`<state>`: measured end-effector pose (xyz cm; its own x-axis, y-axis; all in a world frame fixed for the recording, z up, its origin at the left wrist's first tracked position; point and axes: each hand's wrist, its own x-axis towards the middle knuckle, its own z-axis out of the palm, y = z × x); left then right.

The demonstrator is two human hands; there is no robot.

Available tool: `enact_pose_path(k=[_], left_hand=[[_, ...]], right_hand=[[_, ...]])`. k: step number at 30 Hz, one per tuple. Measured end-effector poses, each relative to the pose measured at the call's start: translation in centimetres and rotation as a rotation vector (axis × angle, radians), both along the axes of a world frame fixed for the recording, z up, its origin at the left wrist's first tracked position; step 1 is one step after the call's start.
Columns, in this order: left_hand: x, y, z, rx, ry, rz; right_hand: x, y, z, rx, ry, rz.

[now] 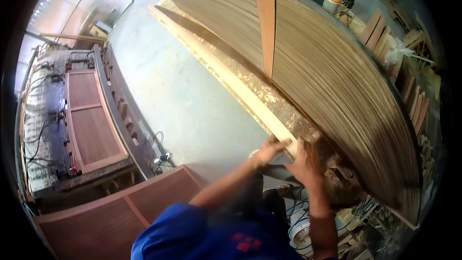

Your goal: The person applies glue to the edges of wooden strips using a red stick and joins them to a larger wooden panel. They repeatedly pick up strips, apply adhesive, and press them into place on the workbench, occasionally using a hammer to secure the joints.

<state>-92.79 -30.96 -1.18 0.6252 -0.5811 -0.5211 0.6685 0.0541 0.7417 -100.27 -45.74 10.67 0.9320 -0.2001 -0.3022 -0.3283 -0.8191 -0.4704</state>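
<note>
A long pale wooden strip (231,79) runs from the far left toward me, along the edge of a workbench strewn with sawdust (269,94). My left hand (273,150) is closed on the strip's near end from its left side. Right beside it, my right hand (305,161) grips the same end, its fingers bent over the top. The undersides of both hands are hidden. A large brown wood-grained panel (332,53) lies just to the right, with a narrow reddish wood strip (266,24) across it.
Another bench at the left carries a framed reddish wood panel (89,110); a second reddish panel (110,221) stands near my left side. A white bucket (302,233) and hoses sit at my feet. Beyond the large panel are an orange-lidded jar (332,1) and stacked wood offcuts (414,96).
</note>
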Motion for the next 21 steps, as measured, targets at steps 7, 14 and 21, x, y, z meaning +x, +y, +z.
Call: enact_pose_path(k=[7, 14, 21], left_hand=[[1.4, 5.7, 10.6, 0.226, -1.402, -0.590], [12.9, 0.9, 19.4, 0.335, -1.730, -0.806], [6.3, -3.3, 24.3, 0.083, -2.094, -0.401]], right_hand=[[-15.6, -4.4, 8.8, -0.258, -0.043, -0.152], [-30.7, -9.6, 26.1, -0.853, -0.101, -0.153], [-39.0, -13.0, 35.5, -1.024, -0.301, -0.371]])
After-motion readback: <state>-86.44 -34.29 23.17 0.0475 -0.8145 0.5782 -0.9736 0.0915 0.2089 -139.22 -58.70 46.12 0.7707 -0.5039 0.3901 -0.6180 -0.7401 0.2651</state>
